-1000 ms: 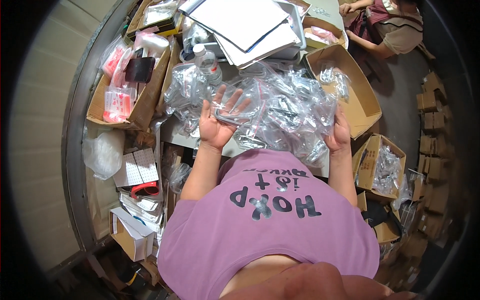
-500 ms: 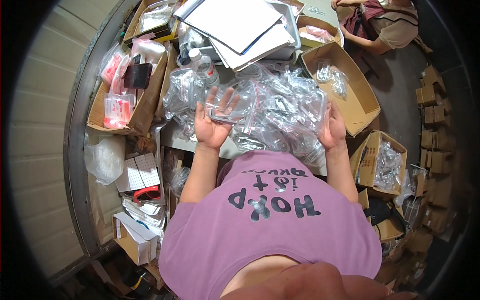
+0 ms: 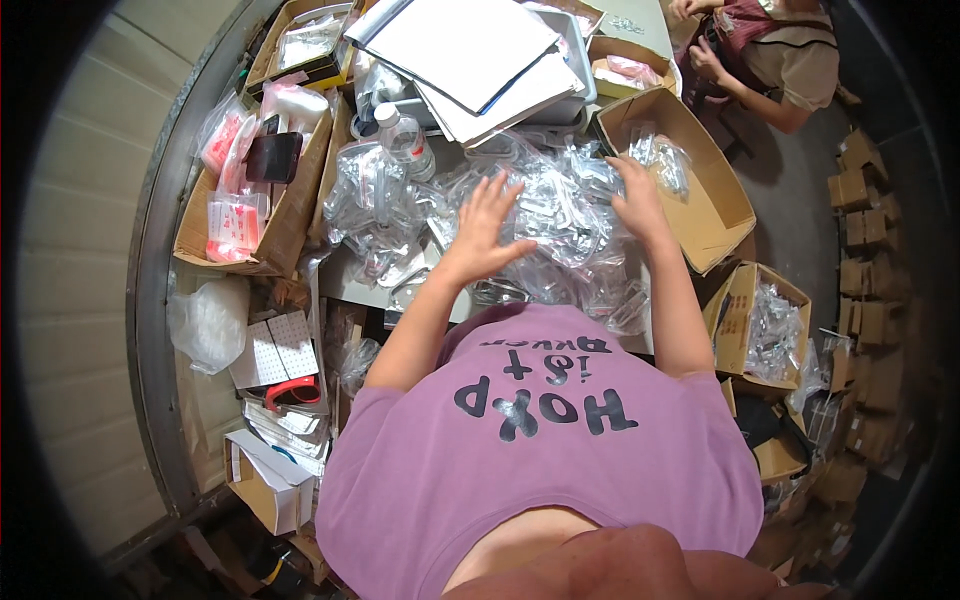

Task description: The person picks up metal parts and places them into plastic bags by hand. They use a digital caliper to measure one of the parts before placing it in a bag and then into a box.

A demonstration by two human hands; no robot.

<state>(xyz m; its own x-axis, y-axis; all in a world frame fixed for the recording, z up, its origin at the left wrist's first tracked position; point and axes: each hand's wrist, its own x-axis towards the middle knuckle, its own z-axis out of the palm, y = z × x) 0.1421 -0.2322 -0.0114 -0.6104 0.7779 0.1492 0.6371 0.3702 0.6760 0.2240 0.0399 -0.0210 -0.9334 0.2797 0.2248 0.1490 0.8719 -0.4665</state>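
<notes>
A heap of clear zip bags (image 3: 560, 215) holding shiny metal parts covers the table in front of me. Over its left part my left hand (image 3: 487, 232) is spread, palm down, thumb pointing right, with nothing in its grasp. My right hand (image 3: 637, 200) reaches to the heap's right side, beside the near-left edge of an open cardboard box (image 3: 715, 215). Its fingers are stretched out and apart, and I see nothing held in them. Inside that box lie a few filled clear bags (image 3: 665, 165). Whether either hand's fingertips touch the bags I cannot tell.
A capped clear bottle (image 3: 405, 145) stands at the heap's far left. Papers on a clipboard (image 3: 465, 50) lie across a grey bin. On the left, a carton (image 3: 290, 215) holds a phone (image 3: 273, 157) and pink-marked bags. Another person (image 3: 765, 60) sits at the far right.
Both hands were palm up with clear bags between them; they have let go and turned over. The left hand moved right, and the right hand moved away from me toward the box.
</notes>
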